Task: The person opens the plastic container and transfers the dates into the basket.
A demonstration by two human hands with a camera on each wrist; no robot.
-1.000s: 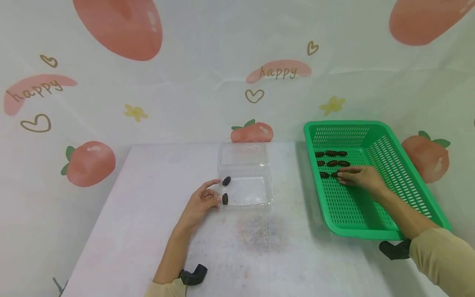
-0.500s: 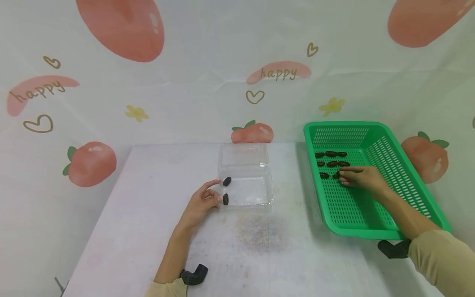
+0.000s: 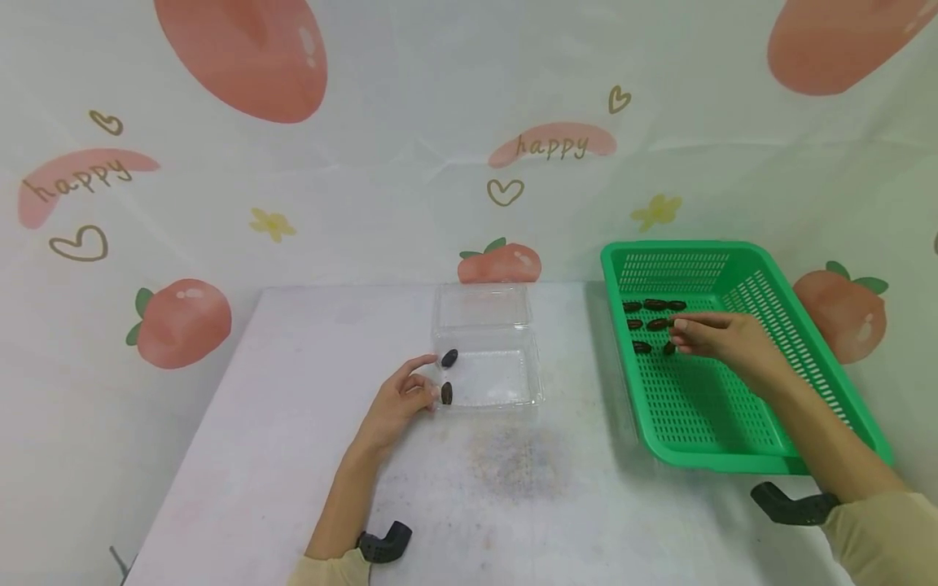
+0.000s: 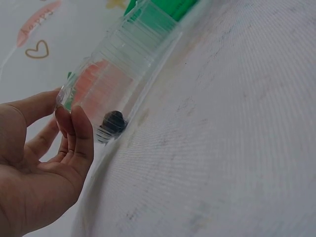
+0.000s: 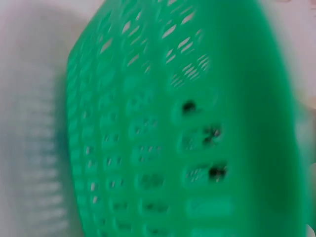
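Observation:
My left hand point(image 3: 396, 403) pinches the left rim of a clear plastic clamshell box point(image 3: 494, 376), whose lid point(image 3: 482, 307) lies folded back. Two dark dates, a far one point(image 3: 449, 358) and a near one point(image 3: 446, 394), lie along the box's left side. In the left wrist view, thumb and fingers grip the box edge beside a dark date point(image 4: 113, 121). Over the green basket point(image 3: 721, 462), my right hand point(image 3: 721, 338) pinches a date point(image 3: 669, 348) at its fingertips. More dates point(image 3: 655, 305) lie in rows on the basket floor. The right wrist view is blurred and shows no hand.
The basket stands on the right of the white table point(image 3: 293, 456), its long slotted side point(image 5: 128, 98) filling the right wrist view. A printed cloth point(image 3: 381, 187) hangs behind the table. Black wrist mounts point(image 3: 384, 544) sit on both forearms.
My right hand has drawn slightly up from the basket floor, and the date at its fingertips has shifted a little right and turned more upright. The left hand keeps its hold on the box.

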